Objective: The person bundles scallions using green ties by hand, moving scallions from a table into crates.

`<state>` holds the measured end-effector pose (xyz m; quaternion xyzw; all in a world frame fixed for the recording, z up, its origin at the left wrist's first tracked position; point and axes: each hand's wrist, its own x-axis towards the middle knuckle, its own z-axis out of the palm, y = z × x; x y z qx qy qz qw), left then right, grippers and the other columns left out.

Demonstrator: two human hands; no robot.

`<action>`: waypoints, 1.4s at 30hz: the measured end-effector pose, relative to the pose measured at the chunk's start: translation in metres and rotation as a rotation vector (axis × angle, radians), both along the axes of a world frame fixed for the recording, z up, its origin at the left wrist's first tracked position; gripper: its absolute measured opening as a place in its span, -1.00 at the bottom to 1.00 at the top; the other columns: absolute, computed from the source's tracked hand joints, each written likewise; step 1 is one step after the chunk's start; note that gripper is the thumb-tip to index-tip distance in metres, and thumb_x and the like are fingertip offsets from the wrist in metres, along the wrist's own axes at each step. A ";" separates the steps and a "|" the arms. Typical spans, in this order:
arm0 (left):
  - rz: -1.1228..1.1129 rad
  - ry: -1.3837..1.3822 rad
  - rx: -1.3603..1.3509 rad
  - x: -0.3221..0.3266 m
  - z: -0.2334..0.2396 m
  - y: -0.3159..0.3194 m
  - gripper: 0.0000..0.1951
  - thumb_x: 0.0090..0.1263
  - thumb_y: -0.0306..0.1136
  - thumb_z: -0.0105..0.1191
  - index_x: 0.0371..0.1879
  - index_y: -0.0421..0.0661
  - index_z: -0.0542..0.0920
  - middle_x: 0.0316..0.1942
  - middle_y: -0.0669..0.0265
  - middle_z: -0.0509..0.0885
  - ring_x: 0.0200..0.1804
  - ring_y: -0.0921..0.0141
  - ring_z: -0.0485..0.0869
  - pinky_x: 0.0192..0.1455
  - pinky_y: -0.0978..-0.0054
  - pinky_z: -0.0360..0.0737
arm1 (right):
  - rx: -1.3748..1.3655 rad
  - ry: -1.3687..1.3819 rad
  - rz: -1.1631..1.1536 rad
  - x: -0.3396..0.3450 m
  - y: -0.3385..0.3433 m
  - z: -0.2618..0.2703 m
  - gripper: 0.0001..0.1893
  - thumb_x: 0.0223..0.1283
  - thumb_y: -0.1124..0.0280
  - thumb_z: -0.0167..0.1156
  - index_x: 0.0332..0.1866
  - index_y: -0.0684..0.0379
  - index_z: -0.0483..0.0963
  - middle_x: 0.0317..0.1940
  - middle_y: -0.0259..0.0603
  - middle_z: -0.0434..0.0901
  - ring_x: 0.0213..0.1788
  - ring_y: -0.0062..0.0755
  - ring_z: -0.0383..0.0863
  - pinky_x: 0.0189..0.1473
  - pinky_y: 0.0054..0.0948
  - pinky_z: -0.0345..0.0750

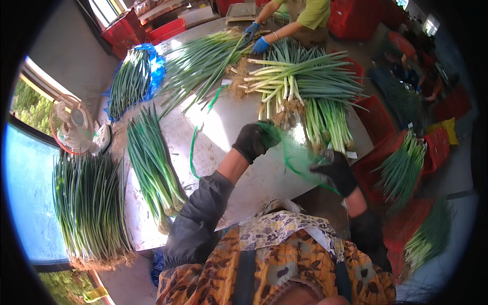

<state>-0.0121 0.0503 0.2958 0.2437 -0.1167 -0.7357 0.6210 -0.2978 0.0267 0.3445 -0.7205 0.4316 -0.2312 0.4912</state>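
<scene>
Green mesh netting (293, 152) is stretched between my two black-gloved hands above the pale table (236, 198). My left hand (256, 140) is closed on a bunched part of it. My right hand (335, 169) is at its other side, blurred, so its grip on the net is unclear. A green tie strip (193, 148) lies on the table left of my left hand. Beyond my hands, bundles of green onions with roots (301, 78) lie crossed over one another. A separate bunch of green onions (152, 164) rests to the left of my left forearm.
Across the table, a co-worker's blue-gloved hands (256, 38) touch a spread of green onions (202, 57). Another bunch lies on blue plastic (157, 70). At the left are a fan (72, 124) and a large upright row of onions (91, 206). Red crates (375, 116) stand along the right.
</scene>
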 end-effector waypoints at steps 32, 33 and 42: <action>0.041 0.028 -0.038 0.126 -0.025 -0.039 -0.89 0.43 -0.30 -0.02 -0.20 -0.04 0.46 -0.69 0.58 0.15 -0.71 0.59 0.10 -0.63 0.62 0.09 | 1.161 -1.276 0.282 0.133 -0.078 0.019 -0.53 0.24 0.49 0.04 0.29 0.24 0.27 -0.09 -0.08 0.54 -0.02 -0.18 0.56 0.07 -0.21 0.54; 0.103 0.041 -0.060 0.120 -0.027 -0.048 -0.88 0.44 -0.29 -0.03 -0.19 -0.04 0.46 -0.69 0.58 0.15 -0.70 0.60 0.10 -0.63 0.62 0.09 | 1.233 -1.215 0.266 0.137 -0.081 0.027 -0.47 0.24 0.47 0.01 0.35 0.21 0.21 -0.03 -0.05 0.54 -0.01 -0.18 0.56 0.04 -0.25 0.56; 0.081 -0.605 -0.039 0.081 -0.060 -0.143 -0.87 0.40 -0.37 -0.07 -0.17 -0.03 0.54 -0.51 0.53 0.44 -0.53 0.63 0.36 -0.48 0.67 0.29 | 1.572 -0.881 0.464 0.171 -0.099 -0.038 -0.52 0.26 0.51 0.11 0.30 0.24 0.28 0.05 -0.16 0.49 -0.17 -0.44 0.56 -0.22 -0.46 0.55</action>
